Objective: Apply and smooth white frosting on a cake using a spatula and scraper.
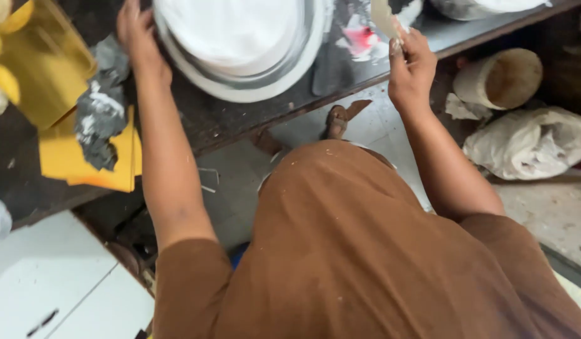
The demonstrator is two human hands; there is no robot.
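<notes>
Head view: left hand (138, 39) laid flat, released, against rim of wide round metal basin of white paste (240, 47) on dark tabletop (227, 119); right hand (411, 68) clenched, grip on thin pale flat scraper (383, 17); yellow sheets (64, 157) beside

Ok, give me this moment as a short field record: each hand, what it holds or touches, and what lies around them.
left hand: resting flat against the rim of the round metal basin, fingers spread
basin contents: white material, smooth on top
right hand: pinching a thin pale scraper, held above the bench edge
bench: dark top, smeared with white and a red patch
left of basin: grey stained rag lying on yellow sheets
floor at right: crumpled white bag, a cylindrical block
</notes>
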